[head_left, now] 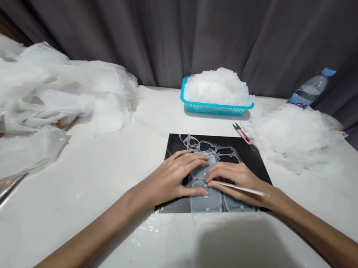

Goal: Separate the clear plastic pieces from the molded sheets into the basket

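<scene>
A translucent sheet with rounded cut shapes [207, 202] lies on a black mat [256, 163] on the white table. My left hand [175, 176] rests on the sheet's left side, fingers spread, holding nothing. Just right of it, my right hand [235, 179] is closed round a thin white stick [240, 187], its tip end between thumb and fingers, close above the sheet. Curled clear outline strips [207, 144] lie at the mat's upper part, beyond my hands. Part of the sheet is hidden under both hands.
A blue basket [217, 107] full of white pieces stands behind the mat. Pink-handled snips [243, 134] lie at the mat's upper right edge. A clear plastic heap [299, 135] and a water bottle [312, 88] are at the right. Large translucent sheets [43, 91] pile up at the left.
</scene>
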A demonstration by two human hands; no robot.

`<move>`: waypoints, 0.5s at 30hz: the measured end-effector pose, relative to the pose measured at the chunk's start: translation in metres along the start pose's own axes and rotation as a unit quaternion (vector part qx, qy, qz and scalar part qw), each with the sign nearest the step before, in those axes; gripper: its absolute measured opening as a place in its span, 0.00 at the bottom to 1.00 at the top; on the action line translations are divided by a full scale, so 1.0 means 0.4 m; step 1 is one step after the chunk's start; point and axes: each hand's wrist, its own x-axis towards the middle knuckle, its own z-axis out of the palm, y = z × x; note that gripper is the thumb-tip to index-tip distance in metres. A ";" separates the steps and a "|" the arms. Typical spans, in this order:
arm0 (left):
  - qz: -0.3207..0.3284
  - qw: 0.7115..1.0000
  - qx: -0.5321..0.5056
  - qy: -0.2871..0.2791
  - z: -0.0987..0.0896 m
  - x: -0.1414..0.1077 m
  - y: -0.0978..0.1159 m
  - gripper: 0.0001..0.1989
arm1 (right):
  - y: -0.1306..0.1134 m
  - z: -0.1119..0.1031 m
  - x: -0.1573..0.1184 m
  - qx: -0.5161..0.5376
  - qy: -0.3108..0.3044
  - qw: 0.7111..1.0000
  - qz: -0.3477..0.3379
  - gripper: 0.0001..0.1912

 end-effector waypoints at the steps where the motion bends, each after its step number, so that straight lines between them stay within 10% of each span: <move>1: 0.007 1.000 0.004 0.002 0.001 -0.001 -0.001 0.37 | 0.000 0.001 -0.002 -0.016 -0.003 1.000 -0.010 0.06; 15: -0.005 0.999 -0.035 -0.005 -0.003 0.003 0.003 0.39 | 0.002 0.023 -0.008 -0.215 0.029 0.971 -0.098 0.09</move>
